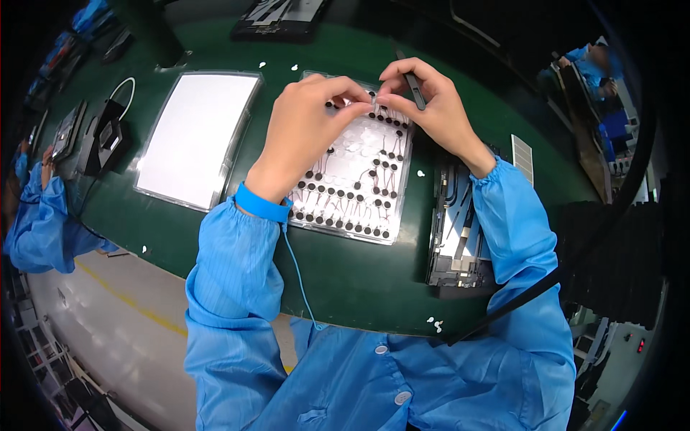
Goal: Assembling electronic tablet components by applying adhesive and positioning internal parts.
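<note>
Well to the left of the clear plastic tray (352, 152), I see a co-worker's blue sleeve (54, 219) at the rim of my view. Nearer to the tray, on the same side, the dark green surface (359, 287) carries a flat dark rectangular device (70, 131) and a black boxy device (104, 138) with a white cable looping above it. Just beside the tray's left edge I have a blank white sheet (200, 136) lying on a clear plastic holder. Beyond the tray's far left corner lies a black rectangular device (279, 20), partly cut off at the top of my view.

My left hand (305, 118), with a bright blue band (260, 205) round its wrist, reaches over the tray's left part, thumb and index finger nearly together near the far edge; I cannot tell whether a tiny part is between them. The tray lies flat beneath both hands, bearing rows of round black parts (320, 220) with thin wires, thickest along its near edge. My right hand (435, 104) is over the tray's far right corner, holding a slim black tool (414, 90) across its fingers, its thumb and fingertip close to the left hand's.

Right of the tray lies an opened black rectangular device (456, 223) with bared internals, partly hidden by my sleeve (514, 230). Farther right of the tray, just past that device, is a pale ridged panel (523, 159).
</note>
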